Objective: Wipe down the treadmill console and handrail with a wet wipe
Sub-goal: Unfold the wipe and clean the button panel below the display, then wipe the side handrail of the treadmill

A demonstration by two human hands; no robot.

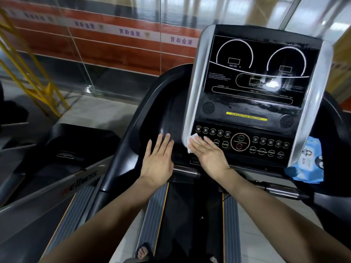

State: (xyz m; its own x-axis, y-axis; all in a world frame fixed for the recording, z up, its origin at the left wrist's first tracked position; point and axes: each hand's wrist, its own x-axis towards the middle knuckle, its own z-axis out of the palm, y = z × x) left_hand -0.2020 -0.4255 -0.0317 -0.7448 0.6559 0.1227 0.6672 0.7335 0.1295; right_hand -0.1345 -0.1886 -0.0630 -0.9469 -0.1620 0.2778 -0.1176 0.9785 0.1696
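Note:
The treadmill console [252, 99] is a black panel with silver side trims, a dark display and rows of round buttons below a yellow strip. My right hand [208, 155] lies flat with straight fingers on the lower left of the button panel, pressing a white wet wipe [191, 141] against it; the wipe shows beyond my fingertips at the silver trim's bottom corner. My left hand [158, 160] is open, fingers straight, over the black left tray and handrail [133, 130]. Wet streaks glisten on the display.
A blue pack of wet wipes [308, 162] sits in the right console tray. Chrome grip bars [281, 190] run below the console. The black belt [190, 215] lies underneath. Another treadmill [62, 168] stands left; a yellow frame [38, 76] and glass wall are behind.

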